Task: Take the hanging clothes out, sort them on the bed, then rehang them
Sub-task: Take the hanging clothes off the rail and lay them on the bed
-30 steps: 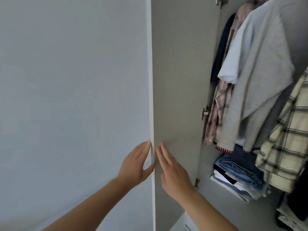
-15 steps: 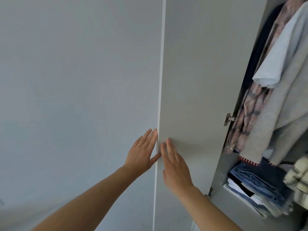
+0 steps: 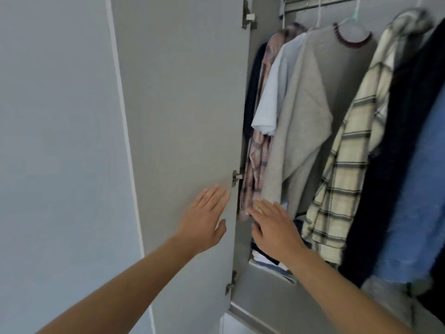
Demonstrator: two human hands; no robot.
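- L hand (image 3: pixel 204 220) is lying flat on wardrobe door (image 3: pixel 183 116), grip wide.
- R hand (image 3: pixel 274 227), grip wide, holding nothing, is reaching at 12 o'clock toward pink plaid shirt (image 3: pixel 258 160).

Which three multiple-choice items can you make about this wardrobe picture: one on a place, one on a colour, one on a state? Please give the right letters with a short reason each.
1. Where does the grey sweater hang?
A. Between the light blue shirt and the cream checked shirt
B. On the wardrobe door
C. Left of the pink plaid shirt

2. What colour is the sweater's collar trim?
A. Yellow
B. Dark red
C. Green

3. How is the left hand?
A. Gripping a hanger
B. A closed fist
C. Open, fingers straight

Answers: 1 A, the two shirts flank it on the rail; 2 B, a dark red band rims the neck; 3 C, it lies flat before the door and holds nothing.
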